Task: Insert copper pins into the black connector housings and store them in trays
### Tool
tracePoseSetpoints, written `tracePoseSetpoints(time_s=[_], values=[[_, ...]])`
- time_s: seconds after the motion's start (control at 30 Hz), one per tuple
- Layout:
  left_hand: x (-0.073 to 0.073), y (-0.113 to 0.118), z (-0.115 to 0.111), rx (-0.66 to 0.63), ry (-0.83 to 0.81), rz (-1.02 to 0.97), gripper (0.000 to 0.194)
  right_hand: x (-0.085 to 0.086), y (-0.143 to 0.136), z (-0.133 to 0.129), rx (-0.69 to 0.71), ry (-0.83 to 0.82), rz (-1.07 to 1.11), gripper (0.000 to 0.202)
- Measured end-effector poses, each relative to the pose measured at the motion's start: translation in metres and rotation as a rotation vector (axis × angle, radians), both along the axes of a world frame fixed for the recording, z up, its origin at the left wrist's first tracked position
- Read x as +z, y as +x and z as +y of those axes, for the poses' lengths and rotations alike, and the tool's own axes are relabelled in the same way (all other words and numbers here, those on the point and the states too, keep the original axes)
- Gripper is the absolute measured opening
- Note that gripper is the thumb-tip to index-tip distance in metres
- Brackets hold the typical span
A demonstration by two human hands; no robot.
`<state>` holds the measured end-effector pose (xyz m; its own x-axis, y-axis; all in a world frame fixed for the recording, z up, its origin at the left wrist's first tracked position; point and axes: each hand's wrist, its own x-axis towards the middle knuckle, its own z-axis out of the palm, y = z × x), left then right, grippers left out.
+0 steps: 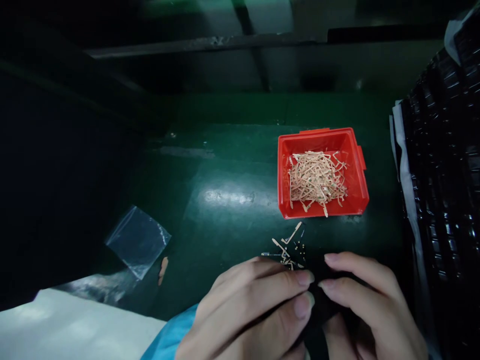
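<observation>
My left hand is at the lower middle, its thumb and index finger closed together in a pinch. Facing it on the right, my right hand has curled fingers, the tips close to the left fingertips. A dark thing lies between the two hands; its shape merges with the shadow and I cannot make out what it is. Just beyond the left fingers sits a small heap of thin bent metal strips with tiny brass-coloured pieces. Farther back stands a red plastic bin holding many copper-coloured bent strips.
The work surface is green. A clear plastic bag lies on the left beside a small brown scrap. A white sheet covers the lower left corner. Stacked black trays form a wall on the right.
</observation>
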<state>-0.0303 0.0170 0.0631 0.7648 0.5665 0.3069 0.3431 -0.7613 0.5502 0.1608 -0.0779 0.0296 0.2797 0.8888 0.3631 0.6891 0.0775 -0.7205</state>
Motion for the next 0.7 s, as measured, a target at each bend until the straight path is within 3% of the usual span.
tracePoseSetpoints(time_s=[0.07,0.13,0.23,0.33,0.4,0.47,0.53,0.6,0.7], values=[[0.000,-0.007,0.010,-0.125,0.033,0.071,0.020,0.001,-0.008,-0.001,-0.054,-0.086,0.083,0.043],[0.000,-0.014,0.016,-0.167,0.040,0.100,0.023,0.001,-0.013,-0.001,-0.061,-0.147,0.152,0.046],[-0.005,-0.016,0.017,-0.131,0.031,0.073,0.027,-0.003,-0.013,0.001,-0.008,-0.155,0.148,0.045],[-0.010,-0.006,0.007,-0.028,-0.069,-0.052,0.025,-0.008,-0.010,0.002,0.026,-0.111,0.104,0.030],[-0.011,0.006,-0.002,0.172,-0.247,-0.186,0.016,-0.009,-0.010,0.002,0.006,-0.114,0.123,0.019],[-0.009,0.020,-0.010,0.454,-0.534,-0.298,0.011,-0.009,-0.013,0.001,-0.032,-0.155,0.182,0.016],[-0.006,0.030,-0.014,0.685,-0.873,-0.344,0.027,-0.008,-0.015,0.001,-0.038,-0.185,0.239,0.016],[-0.001,0.035,-0.013,0.793,-1.158,-0.338,0.046,-0.007,-0.017,0.001,-0.022,-0.190,0.277,0.016],[0.005,0.035,-0.006,0.818,-1.367,-0.328,0.058,-0.006,-0.018,0.001,-0.026,-0.180,0.324,0.016]])
